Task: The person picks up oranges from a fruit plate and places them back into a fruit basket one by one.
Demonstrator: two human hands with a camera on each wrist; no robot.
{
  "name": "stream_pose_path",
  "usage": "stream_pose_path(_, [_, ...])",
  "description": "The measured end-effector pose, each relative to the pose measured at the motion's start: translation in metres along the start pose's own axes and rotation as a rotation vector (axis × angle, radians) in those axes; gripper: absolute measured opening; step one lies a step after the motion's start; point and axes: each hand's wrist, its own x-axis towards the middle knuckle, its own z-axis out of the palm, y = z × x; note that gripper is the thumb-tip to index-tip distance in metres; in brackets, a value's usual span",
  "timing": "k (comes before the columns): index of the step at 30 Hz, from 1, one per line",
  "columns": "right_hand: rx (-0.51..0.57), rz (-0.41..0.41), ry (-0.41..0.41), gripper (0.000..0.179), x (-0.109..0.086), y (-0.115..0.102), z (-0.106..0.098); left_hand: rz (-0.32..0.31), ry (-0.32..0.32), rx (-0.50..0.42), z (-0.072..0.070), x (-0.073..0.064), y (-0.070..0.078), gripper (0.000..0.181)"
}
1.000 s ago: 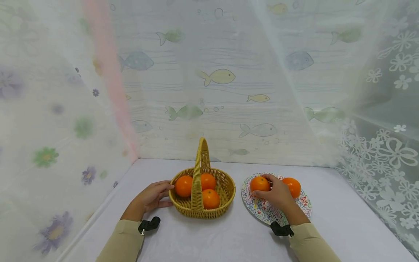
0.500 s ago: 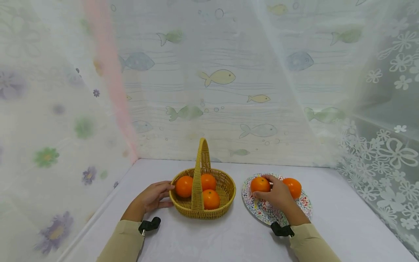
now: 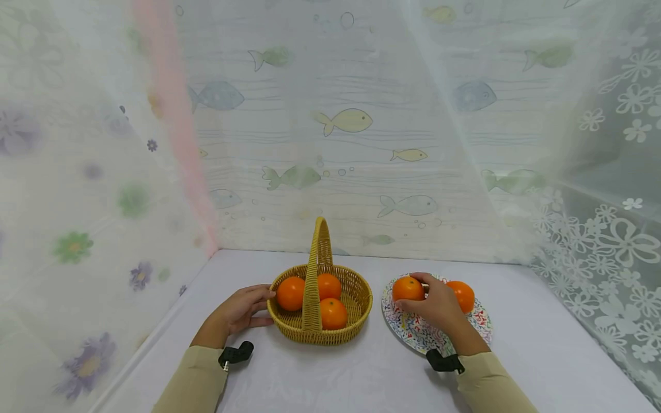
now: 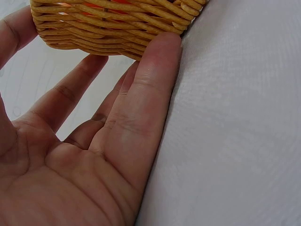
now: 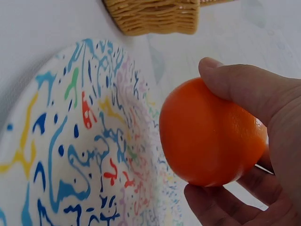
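Note:
In the head view my right hand [image 3: 438, 304] grips an orange [image 3: 408, 288] over a round plate [image 3: 413, 335] with colourful squiggles. The right wrist view shows the thumb and fingers round this orange [image 5: 211, 134], with the plate [image 5: 94, 141] beside it. A second orange [image 3: 462, 296] lies on the plate, partly behind that hand. My left hand [image 3: 242, 310] rests its fairly straight fingertips against the left side of a yellow wicker basket [image 3: 330, 338]. Up close, those fingers [image 4: 136, 108] touch the weave. Inside the basket sit three oranges [image 3: 333, 314].
The basket's tall arched handle [image 3: 312, 275] stands up over the oranges. A white cloth covers the table [image 3: 330, 384]. Behind it hangs a curtain [image 3: 346, 160] with fish prints, and sheer flowered curtains [image 3: 604, 258] close off both sides.
My right hand has lifted the gripped orange slightly and shifted it a little to the left. The left hand and the basket have stayed in place.

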Motion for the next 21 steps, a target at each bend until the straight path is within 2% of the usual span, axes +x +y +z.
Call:
stream_pose_path(10, [0.023,-0.039,0.030,0.093,-0.003,-0.016,-0.003,-0.004,-0.002,-0.005,-0.002,0.002,-0.001,0.057])
stream_pose_path(16, [0.041,-0.063,0.044,0.090,-0.009,-0.029,-0.005,-0.005,0.002,0.003,-0.001,0.001,0.001,0.057])
stream_pose_path(21, [0.044,-0.121,0.087,0.087,-0.012,-0.038,-0.004,-0.006,0.003,-0.011,0.000,-0.001,0.001,0.058])
